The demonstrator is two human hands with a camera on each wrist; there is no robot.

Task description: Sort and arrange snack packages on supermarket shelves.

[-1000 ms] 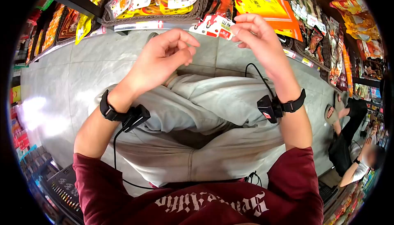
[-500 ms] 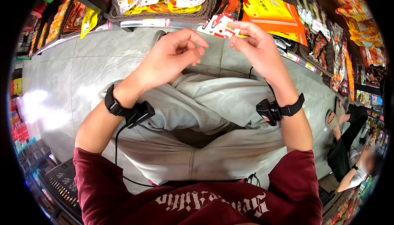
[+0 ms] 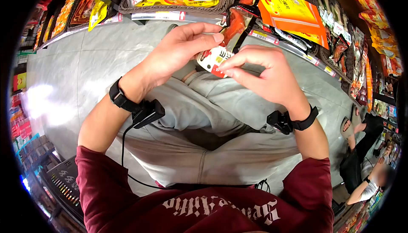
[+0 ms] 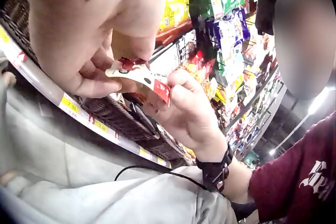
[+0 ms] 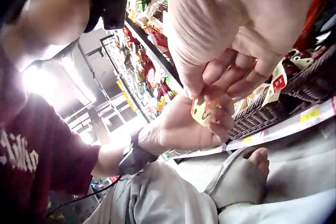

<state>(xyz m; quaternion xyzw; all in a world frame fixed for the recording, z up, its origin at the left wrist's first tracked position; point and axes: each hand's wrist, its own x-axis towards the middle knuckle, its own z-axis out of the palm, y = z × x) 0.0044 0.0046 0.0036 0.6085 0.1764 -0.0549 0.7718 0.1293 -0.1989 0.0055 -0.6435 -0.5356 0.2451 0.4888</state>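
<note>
Between my two hands is a snack packet (image 3: 234, 28) with reddish-orange food showing through dark-edged clear film. Its white and red header card (image 3: 212, 61), with black dots, faces up toward me in the head view. My left hand (image 3: 180, 48) pinches the packet's left side near the card, thumb on top and fingers beneath. At the card's red lower corner, my right hand (image 3: 265, 71) pinches with thumb and forefinger. Seen from the left wrist, the card (image 4: 139, 75) bends slightly between the left hand (image 4: 100, 29) and the right hand (image 4: 189, 111).
Wicker baskets (image 3: 178, 11) of packaged snacks line a low shelf ahead, its edge carrying price labels (image 3: 170, 16). A large orange and yellow bag (image 3: 293, 14) overhangs the shelf edge. My crossed legs (image 3: 204, 105) fill the floor below. Another person (image 3: 361, 165) sits at the right.
My right hand has drawn the packet by its card toward me, off the shelf edge. The left hand has moved right and now pinches the packet too.
</note>
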